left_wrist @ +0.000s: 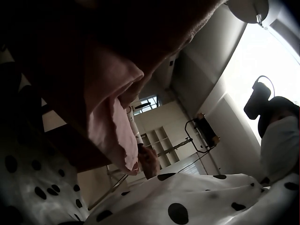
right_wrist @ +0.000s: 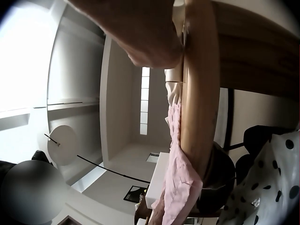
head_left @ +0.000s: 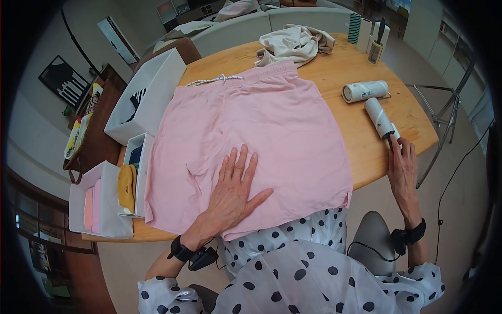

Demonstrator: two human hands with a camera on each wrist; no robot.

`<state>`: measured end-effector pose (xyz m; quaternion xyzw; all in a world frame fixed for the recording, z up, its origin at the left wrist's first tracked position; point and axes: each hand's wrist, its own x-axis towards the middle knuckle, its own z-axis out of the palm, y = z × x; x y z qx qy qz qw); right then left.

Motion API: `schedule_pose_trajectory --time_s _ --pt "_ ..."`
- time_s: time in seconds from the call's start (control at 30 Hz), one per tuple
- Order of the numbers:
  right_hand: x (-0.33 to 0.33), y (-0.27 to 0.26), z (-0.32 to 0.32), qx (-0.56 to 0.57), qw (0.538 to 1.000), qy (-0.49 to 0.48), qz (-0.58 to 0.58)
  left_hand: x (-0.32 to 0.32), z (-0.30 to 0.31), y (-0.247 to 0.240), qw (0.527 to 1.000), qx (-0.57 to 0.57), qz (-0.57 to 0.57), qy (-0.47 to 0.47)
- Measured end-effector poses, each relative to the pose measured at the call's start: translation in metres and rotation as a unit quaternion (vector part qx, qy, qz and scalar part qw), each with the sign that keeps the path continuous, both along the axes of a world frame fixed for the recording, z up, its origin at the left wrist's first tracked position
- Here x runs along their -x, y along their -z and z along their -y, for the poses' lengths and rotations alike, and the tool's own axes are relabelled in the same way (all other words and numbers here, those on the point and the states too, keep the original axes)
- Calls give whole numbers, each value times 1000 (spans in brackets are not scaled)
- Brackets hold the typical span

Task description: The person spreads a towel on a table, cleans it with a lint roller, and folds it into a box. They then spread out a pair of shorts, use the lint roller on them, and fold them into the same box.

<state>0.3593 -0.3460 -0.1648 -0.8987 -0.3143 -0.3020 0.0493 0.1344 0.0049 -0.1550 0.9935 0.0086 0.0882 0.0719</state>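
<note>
Pink shorts with a drawstring lie spread on the wooden table, their lower edge hanging past its front edge. My left hand rests flat on the lower middle of the shorts, fingers straight. At the table's right edge my right hand pinches the handle end of a lint roller, which lies on the table. Another lint roller lies just behind it. The left wrist view shows the shorts' hanging edge and the right hand. In the right wrist view the hand hides the roller.
Left of the shorts are a large white box, a narrow box with a yellow item and a box of folded pink cloths. Crumpled beige cloth lies at the back; a green striped cylinder and a bottle stand back right.
</note>
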Motion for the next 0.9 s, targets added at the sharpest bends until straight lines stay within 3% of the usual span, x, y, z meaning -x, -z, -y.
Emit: schedule_pose_trajectory --time_s 0.1,0.23,0.3,0.33,0.4,0.43,0.53,0.6,0.7,0.9 --pt "7 -10 -2 6 1000 14 -4 0 0 1 1000 -5 -1 0" --pt "37 -28 -27 -25 997 -69 14 0 1 -2 1000 3 -8 4" --pt "49 -26 -42 -43 977 -205 -43 0 1 -5 1000 14 -7 4" --pt "55 -26 -49 -43 977 -204 -45 1 2 -9 1000 15 -9 5" --pt "63 -27 -65 -12 942 -312 -124 6 2 -18 996 82 35 7" --pt "68 -26 -73 -12 940 -316 -130 11 2 -19 992 116 54 3" --pt "74 -24 -100 -14 899 -398 -183 31 0 -21 994 87 57 -36" --pt "72 -18 -111 -26 895 -402 -191 47 -5 -23 995 66 57 -54" --pt "68 -13 -119 -33 892 -401 -205 70 -8 -21 997 57 49 24" --pt "55 -7 -115 18 921 -351 -171 84 14 -37 998 59 -3 9"
